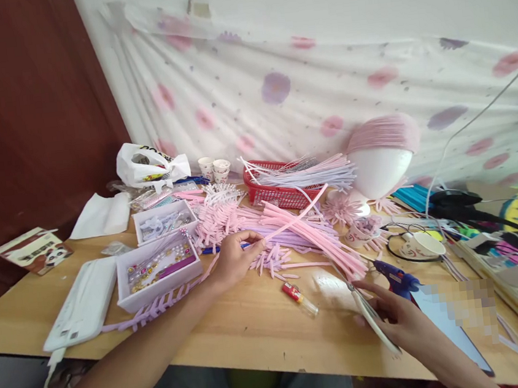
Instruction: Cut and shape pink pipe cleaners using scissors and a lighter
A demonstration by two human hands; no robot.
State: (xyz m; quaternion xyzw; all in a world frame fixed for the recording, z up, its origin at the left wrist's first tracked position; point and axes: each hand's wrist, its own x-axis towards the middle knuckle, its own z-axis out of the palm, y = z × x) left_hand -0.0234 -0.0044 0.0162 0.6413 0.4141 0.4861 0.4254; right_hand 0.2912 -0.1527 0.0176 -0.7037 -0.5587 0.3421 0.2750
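Note:
My left hand (235, 259) is pinched around one end of a pink pipe cleaner (296, 216), which slants up to the right above the pile. My right hand (394, 312) grips a pair of scissors (368, 315) by their pale handles, close to the table's front edge; the blades point up and left and look partly blurred. Beyond the hands lies a bundle of long pink pipe cleaners (324, 242) over lilac ones (286, 231). Bent pink pieces (218, 220) are heaped behind my left hand. A small red-labelled glue tube (300, 299) rests between the hands.
White boxes of beads (158, 294) and a white power bank (82, 299) are at the left. A red basket (280, 198) and a yarn-wrapped white balloon-like form (384, 171) stand behind. A blue glue gun (395, 275), a phone (452, 322), cords and a paper cup (419, 245) crowd the right.

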